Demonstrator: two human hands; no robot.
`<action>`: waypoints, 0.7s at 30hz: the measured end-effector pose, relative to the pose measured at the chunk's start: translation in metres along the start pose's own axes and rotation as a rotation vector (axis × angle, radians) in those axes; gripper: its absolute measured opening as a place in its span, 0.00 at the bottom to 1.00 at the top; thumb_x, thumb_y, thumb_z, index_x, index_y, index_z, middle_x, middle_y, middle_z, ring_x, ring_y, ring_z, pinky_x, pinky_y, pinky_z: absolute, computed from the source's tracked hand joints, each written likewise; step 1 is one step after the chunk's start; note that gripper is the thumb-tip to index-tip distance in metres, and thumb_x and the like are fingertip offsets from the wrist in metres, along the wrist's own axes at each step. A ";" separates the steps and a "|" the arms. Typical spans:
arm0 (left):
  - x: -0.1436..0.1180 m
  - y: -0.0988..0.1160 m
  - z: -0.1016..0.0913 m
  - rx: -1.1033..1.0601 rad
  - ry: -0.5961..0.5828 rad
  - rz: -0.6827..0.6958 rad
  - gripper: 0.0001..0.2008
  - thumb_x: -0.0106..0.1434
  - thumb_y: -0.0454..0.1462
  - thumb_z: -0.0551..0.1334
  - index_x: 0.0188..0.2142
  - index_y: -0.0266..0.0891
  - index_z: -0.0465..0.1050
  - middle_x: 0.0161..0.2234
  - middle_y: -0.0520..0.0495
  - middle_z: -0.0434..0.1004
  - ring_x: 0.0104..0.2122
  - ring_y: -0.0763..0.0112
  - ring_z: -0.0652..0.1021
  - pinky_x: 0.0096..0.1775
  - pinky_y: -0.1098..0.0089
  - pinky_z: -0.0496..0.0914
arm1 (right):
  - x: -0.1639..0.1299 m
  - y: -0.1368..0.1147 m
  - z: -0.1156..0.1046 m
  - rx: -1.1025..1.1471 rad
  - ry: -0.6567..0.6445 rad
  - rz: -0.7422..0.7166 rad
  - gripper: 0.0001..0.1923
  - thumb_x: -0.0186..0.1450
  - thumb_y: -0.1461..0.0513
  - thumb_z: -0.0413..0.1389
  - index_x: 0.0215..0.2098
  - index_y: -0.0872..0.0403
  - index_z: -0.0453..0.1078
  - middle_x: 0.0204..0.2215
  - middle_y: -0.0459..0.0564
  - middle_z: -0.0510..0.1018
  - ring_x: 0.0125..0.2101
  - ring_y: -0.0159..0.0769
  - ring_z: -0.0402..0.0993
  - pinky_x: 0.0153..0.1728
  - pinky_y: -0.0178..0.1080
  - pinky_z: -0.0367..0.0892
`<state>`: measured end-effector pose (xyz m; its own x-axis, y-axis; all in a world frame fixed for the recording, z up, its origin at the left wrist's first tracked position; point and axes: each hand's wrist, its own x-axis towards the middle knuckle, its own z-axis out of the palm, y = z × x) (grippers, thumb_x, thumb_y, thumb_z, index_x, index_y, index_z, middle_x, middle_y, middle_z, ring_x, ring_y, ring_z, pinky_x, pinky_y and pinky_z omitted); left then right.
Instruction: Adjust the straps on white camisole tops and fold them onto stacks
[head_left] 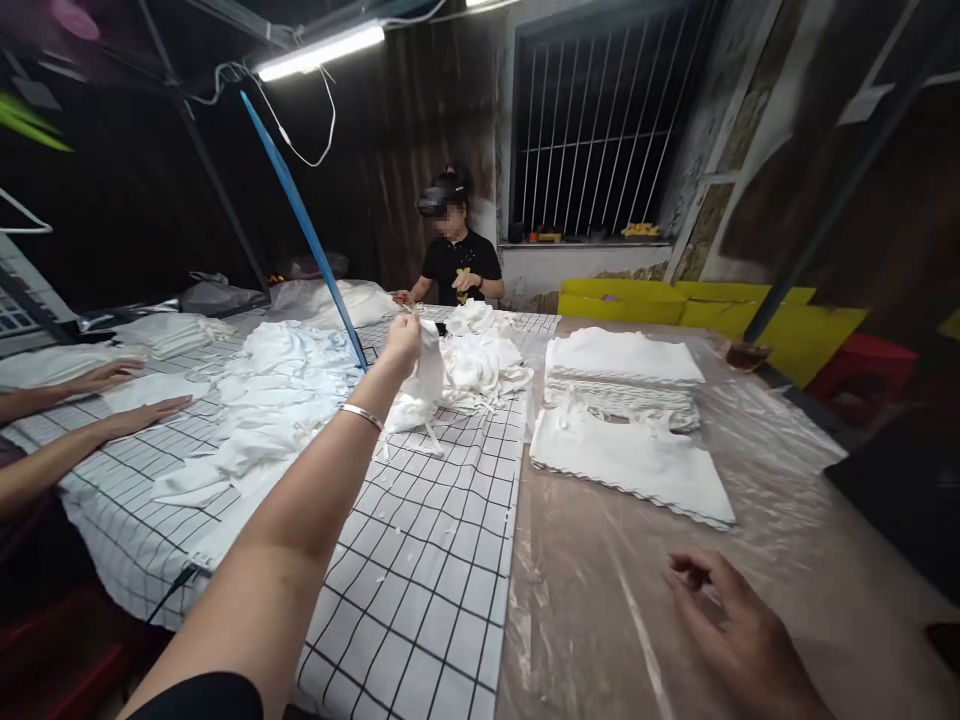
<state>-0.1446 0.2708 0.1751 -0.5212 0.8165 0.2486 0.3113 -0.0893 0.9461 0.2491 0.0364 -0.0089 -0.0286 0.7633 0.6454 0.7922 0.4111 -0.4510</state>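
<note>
Table: a long worktable [765, 560] under clear plastic sheet, with a bare stretch at its near right edge.
Grid cloth: a white cloth with black grid lines [427, 560] covers the table's left half; its right edge runs straight down the table's middle, and its near part lies bare.
Loose heap: crumpled white fabric pieces [277, 390] lie on the grid cloth, left of the table's middle.
Folded stack: flat white folded pieces [626, 400] sit on the plastic, right of the table's middle, well clear of the right edge.
Co-workers: a person in black [457, 262] stands at the table's far end; two other hands [131, 395] lie flat at its left edge.
Left hand: the left hand [401, 340] is stretched out over the table's middle, fingers pinched on a white fabric piece [420, 390] that hangs down just above the grid cloth.
Right hand: the right hand [739, 625] hovers over the bare plastic at the near right, fingers loosely curled, holding nothing.
</note>
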 end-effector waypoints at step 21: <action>-0.242 -0.036 0.029 -0.182 -0.780 -0.665 0.08 0.60 0.32 0.63 0.39 0.37 0.66 0.26 0.49 0.68 0.22 0.70 0.72 0.27 0.68 0.69 | -0.043 -0.047 -0.028 0.156 -0.229 0.715 0.28 0.51 0.63 0.61 0.50 0.51 0.65 0.42 0.53 0.78 0.40 0.43 0.75 0.43 0.46 0.69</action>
<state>-0.0070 0.0927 0.0747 0.1351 0.8686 -0.4766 -0.0090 0.4821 0.8761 0.2299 -0.0298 0.0023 0.3193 0.9472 0.0279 0.5712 -0.1689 -0.8033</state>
